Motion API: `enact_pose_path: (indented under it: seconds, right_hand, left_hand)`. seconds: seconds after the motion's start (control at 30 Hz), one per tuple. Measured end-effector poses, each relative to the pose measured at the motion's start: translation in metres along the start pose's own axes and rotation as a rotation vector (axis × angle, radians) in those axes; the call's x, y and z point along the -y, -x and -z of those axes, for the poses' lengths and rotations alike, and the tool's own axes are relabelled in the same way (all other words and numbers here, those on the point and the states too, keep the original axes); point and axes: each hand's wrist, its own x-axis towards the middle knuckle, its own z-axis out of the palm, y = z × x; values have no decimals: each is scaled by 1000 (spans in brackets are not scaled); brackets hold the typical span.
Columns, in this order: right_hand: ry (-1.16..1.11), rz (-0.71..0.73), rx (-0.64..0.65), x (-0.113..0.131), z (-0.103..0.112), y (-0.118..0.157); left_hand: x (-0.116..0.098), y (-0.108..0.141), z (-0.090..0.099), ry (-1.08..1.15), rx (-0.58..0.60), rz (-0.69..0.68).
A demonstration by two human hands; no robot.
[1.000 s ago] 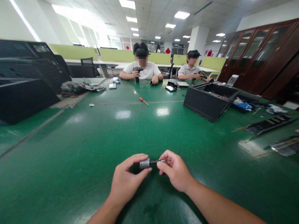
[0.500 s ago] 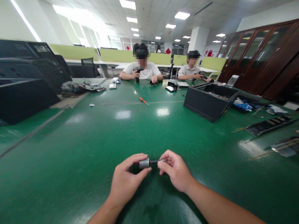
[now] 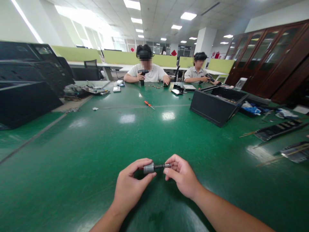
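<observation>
Low over the near side of the table (image 3: 108,138) is a small motor-like tool (image 3: 149,168) with a grey cylindrical body. A reddish part shows at its left end, and a thin dark shaft runs right to a shiny metal tip. My left hand (image 3: 131,183) is closed around the body, fingers above and thumb below. The tip lies at the fingertips of my right hand (image 3: 182,177), the thumb just under it. My palm and fingers hide the body's left end.
An orange screwdriver (image 3: 149,105) lies mid-table. Right of it stands a black computer case (image 3: 213,106); more dark cases (image 3: 26,87) are stacked left. Circuit parts (image 3: 93,90) lie nearby. Across the table, one person (image 3: 154,75) holds a power drill (image 3: 143,77); another person (image 3: 193,74) sits further right.
My right thumb has slipped down a little, so more of the shaft's shiny tip shows. My left hand stays put. The person opposite has moved one hand sideways to the right.
</observation>
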Motion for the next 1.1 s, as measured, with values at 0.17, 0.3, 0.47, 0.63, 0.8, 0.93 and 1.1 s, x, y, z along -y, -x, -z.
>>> enact_pose_path:
  seconds: [0.17, 0.3, 0.47, 0.63, 0.8, 0.93, 1.1]
  right_hand:
    - [-16, 13, 5, 0, 1, 0]
    - [-24, 20, 6, 0, 2, -1]
    - [-29, 16, 11, 0, 4, -1]
    - [-44, 17, -2, 0, 4, -1]
    - [-52, 15, -5, 0, 4, -1]
    - [-50, 15, -5, 2, 4, -1]
    - [-54, 17, -12, 2, 4, -1]
  left_hand:
    - [2, 1, 0, 19, 9, 26]
    - [2, 1, -1, 40, 13, 44]
    - [-1, 0, 0, 38, 13, 38]
    - [-2, -1, 1, 29, 0, 20]
    - [-1, -1, 0, 31, 0, 24]
    - [0, -1, 0, 43, 7, 33]
    - [1, 0, 1, 48, 11, 35]
